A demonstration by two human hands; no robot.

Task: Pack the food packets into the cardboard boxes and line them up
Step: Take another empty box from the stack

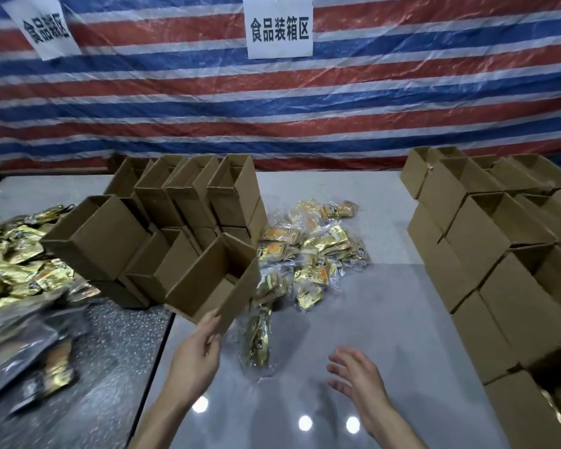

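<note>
One sign [279, 27], 食品装箱区, above cardboard boxes [234, 202]

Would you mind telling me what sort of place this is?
Probably a makeshift food-packing station: a sign reading 食品装箱区 (food boxing area) on a striped tarp, stacks of open boxes, and heaps of packets.

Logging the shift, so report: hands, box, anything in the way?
Left hand pinches an open cardboard box by its near edge. Right hand open, holding nothing. Food packets piled just beyond, nothing blocking them.
</note>
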